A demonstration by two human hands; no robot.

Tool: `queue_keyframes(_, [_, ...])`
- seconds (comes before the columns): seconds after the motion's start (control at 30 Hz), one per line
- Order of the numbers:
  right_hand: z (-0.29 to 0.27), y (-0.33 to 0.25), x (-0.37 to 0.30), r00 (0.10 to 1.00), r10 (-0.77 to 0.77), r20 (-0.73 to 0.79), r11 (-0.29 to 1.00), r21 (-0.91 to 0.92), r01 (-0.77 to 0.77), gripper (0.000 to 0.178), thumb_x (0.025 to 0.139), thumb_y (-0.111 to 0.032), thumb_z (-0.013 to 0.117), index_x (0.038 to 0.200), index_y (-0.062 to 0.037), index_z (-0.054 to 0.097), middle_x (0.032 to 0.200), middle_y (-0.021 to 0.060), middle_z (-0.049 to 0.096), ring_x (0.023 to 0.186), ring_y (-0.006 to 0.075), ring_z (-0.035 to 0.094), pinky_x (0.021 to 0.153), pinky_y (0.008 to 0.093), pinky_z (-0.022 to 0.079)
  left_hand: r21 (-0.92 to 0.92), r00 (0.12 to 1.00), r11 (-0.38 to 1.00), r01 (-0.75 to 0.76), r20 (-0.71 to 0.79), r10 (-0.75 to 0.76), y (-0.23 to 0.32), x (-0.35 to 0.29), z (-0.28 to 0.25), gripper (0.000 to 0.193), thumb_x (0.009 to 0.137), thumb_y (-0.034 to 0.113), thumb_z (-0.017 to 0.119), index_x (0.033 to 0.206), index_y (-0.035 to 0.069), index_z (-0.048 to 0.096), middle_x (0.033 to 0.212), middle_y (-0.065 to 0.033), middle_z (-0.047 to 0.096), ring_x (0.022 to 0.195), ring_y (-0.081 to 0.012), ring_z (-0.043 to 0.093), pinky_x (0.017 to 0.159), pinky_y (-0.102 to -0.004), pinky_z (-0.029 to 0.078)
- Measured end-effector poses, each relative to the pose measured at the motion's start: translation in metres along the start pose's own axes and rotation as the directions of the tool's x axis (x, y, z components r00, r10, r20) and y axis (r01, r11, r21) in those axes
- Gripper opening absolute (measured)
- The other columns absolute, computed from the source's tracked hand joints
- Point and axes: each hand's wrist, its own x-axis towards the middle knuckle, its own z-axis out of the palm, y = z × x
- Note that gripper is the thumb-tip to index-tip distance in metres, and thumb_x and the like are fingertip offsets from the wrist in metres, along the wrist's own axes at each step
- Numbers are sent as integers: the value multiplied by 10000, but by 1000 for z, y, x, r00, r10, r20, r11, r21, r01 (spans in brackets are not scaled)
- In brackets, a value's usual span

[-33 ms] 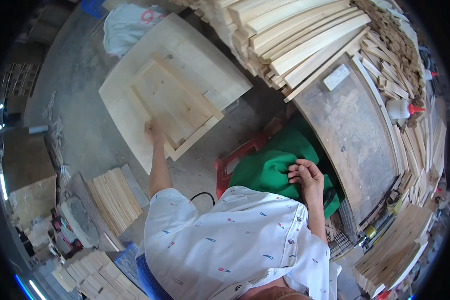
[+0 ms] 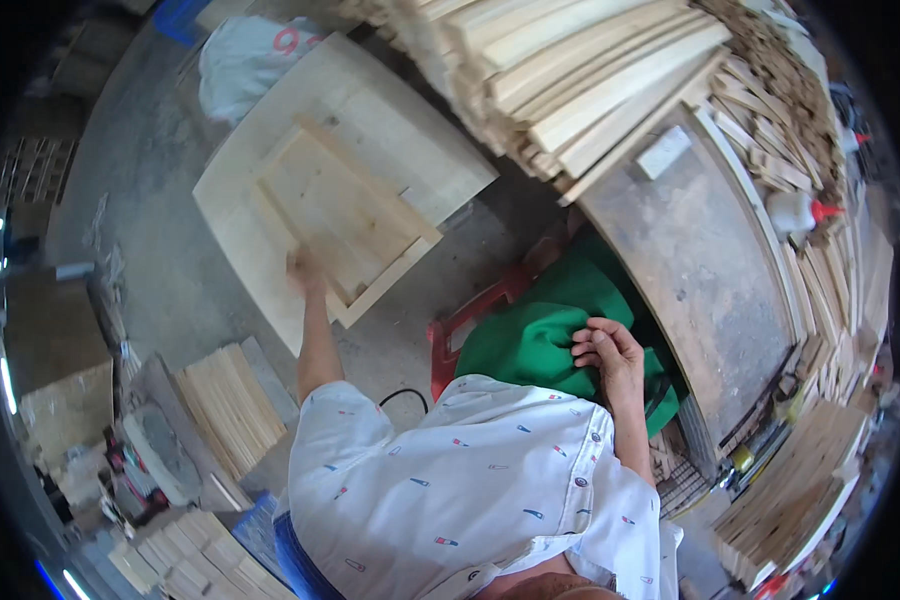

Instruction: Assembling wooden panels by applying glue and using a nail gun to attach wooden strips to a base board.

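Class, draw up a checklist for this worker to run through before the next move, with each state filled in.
1. Wooden frame lying on the pale board: ok.
2. Left hand beside the frame's lower left side: ok.
3. Left hand's grip: cannot tell, blurred.
4. Right hand at the frame: not ok, it rests over green cloth.
5. White block apart from the frame: ok, on the workbench.

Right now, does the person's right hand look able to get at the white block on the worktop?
Probably yes: the right hand is over the green cloth, and only the near edge of the worktop seems to lie between it and the white block, which nothing covers.
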Motion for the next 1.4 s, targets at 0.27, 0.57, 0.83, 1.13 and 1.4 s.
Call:
queue_keyframes(0.27, [-2, -26, 47, 977, 58, 205, 846, -530, 61, 304, 912, -13, 603, 1212, 10, 560, 1059, 104, 679, 931, 201, 655, 836, 338, 521, -139, 910, 927, -349, -288, 300, -8, 154, 109, 467, 997, 228, 503, 1384, 2, 371, 1258, -134, 527, 1136, -202, 539, 946, -356, 463])
queue_keyframes(0.57, [-125, -129, -59, 525, -459, -716, 886, -410, 215, 211, 979, -67, 497, 1132, 39, 596, 960, 128, 678, 823, 166, 651, 726, 273, 533, 204, 941, 921, -331, 139, 307, -237, 377, 228, 407, 991, 236, 521, 1294, -31, 476, 1142, -105, 598, 1018, -181, 570, 894, -320, 453])
queue_keyframes(0.83, [-187, -168, -91, 467, -469, -749, 883, -416, 219, 208, 980, -98, 519, 1128, 29, 591, 951, 119, 676, 798, 154, 651, 698, 263, 539, 293, 962, 943, -161, 261, 83, -344, 417, 336, 550, 933, 298, 624, 1348, -26, 464, 1184, -173, 615, 1052, -244, 595, 869, -350, 476])
queue_keyframes(1.13, [-215, -190, -72, 546, -395, -739, 914, -375, 155, 232, 974, -82, 492, 1141, 57, 573, 963, 125, 671, 802, 169, 644, 700, 285, 543, 953, 960, 129, -273, 260, 105, -401, 491, 257, 342, 992, 225, 455, 1261, 25, 526, 1166, -102, 603, 1080, -207, 559, 920, -375, 437])
queue_keyframes(1.4, [-162, -151, 52, 971, 66, -229, 894, -419, -160, 241, 965, -119, 515, 1146, 23, 587, 955, 83, 681, 820, 134, 645, 741, 287, 544, 429, 915, -903, 14, -370, -162, -257, 313, -163, 552, 973, 394, 444, 1426, 79, 431, 1414, -177, 463, 1264, -394, 460, 978, -609, 395])
